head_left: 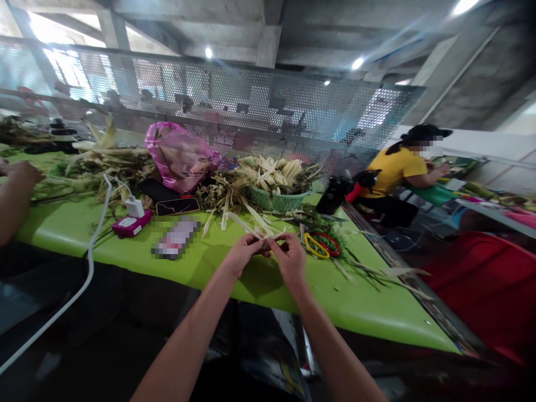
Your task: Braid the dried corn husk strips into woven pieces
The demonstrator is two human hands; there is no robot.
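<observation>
"What is the surface like?"

"A long counter with a glossy lime-green covering crosses the view, its near corner at lower right. Plant scraps litter its far side."

"And the wearer's hands?"

"The left hand and right hand meet above the counter's near part. Each grip is closed, fingertips pinching pale plant strips between them."

"What stands around them?"

"Just beyond, a green basket heaped with pale cut pieces. Left of that, a pink plastic bag; nearer, a magenta box with a white plug. Right of the hands lie yellow and red loops. Another person's forearm enters at far left."

"And the room?"

"A perforated metal screen rises behind the counter, under a concrete ceiling with bright lamps. At right, a person in a yellow top and black cap sits side-on."
</observation>
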